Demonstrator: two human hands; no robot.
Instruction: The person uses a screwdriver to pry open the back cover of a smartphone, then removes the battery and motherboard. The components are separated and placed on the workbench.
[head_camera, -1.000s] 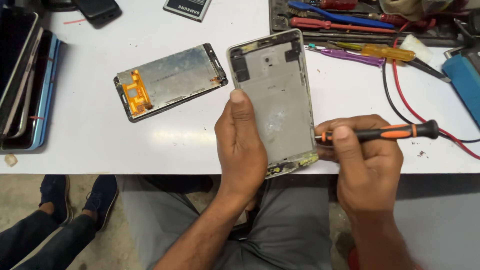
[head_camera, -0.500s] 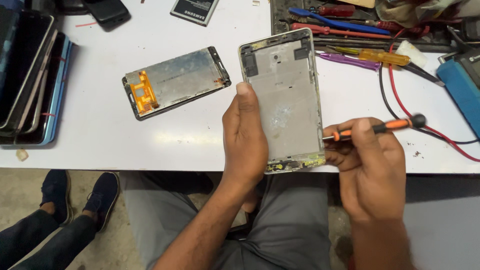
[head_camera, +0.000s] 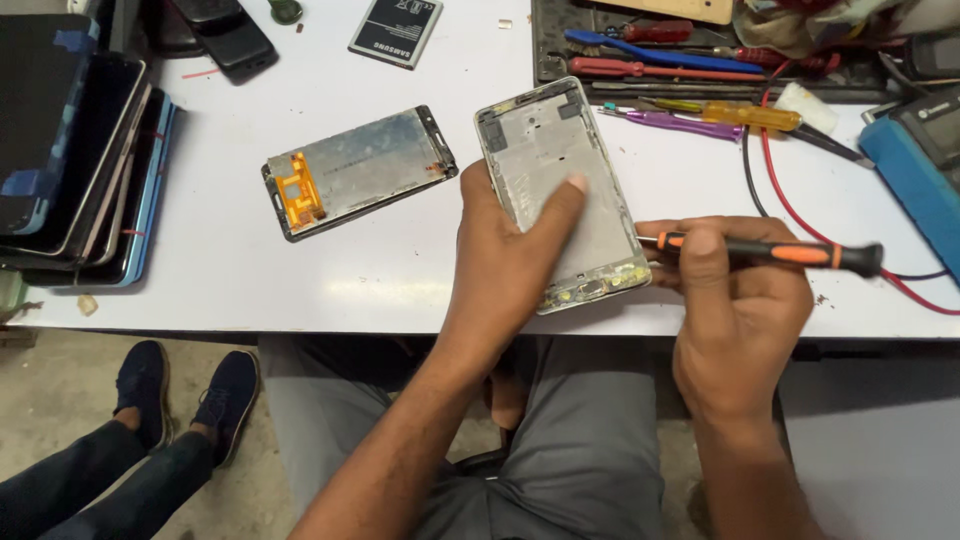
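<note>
On the white table (head_camera: 300, 270), left hand (head_camera: 505, 250) fingers pinch a flat metal phone frame (head_camera: 560, 190); right hand (head_camera: 735, 310) fingers grip a slim screwdriver (head_camera: 770, 253).

This was a phone repair shop. A white work table (head_camera: 420, 280) held phone parts: an opened screen panel (head_camera: 360, 170) with an orange strip, a bare phone frame (head_camera: 545, 150) and a loose battery (head_camera: 397, 30). Old phones (head_camera: 70, 170) were stacked at one side. A tray of screwdrivers (head_camera: 680, 60) sat at the back, with red and black wires (head_camera: 780, 190) near it.
</note>
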